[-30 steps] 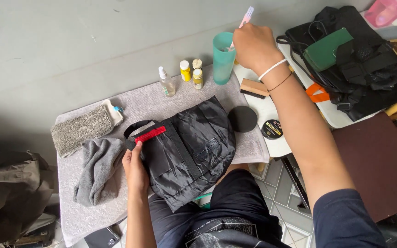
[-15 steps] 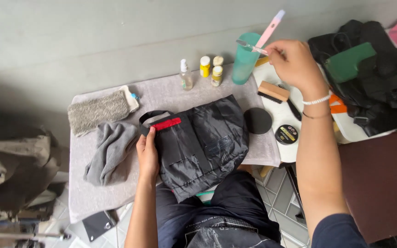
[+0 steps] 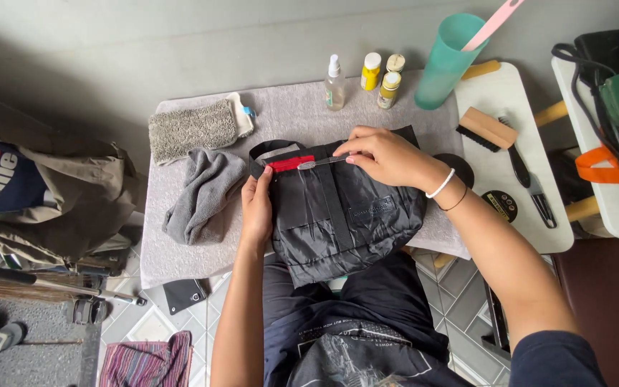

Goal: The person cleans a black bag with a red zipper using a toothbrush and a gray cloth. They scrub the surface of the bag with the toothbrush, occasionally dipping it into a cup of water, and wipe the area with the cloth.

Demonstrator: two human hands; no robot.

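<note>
While the left hand (image 3: 256, 204) presses flat on the black bag (image 3: 338, 208), the right hand (image 3: 385, 154) pinches a small brush (image 3: 322, 163).

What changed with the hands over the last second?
The right hand left the teal cup at the back and came down to the black bag, now holding a small brush against its red strip. The pink-handled tool stayed in the cup. The left hand kept pressing the bag's left edge.
</note>
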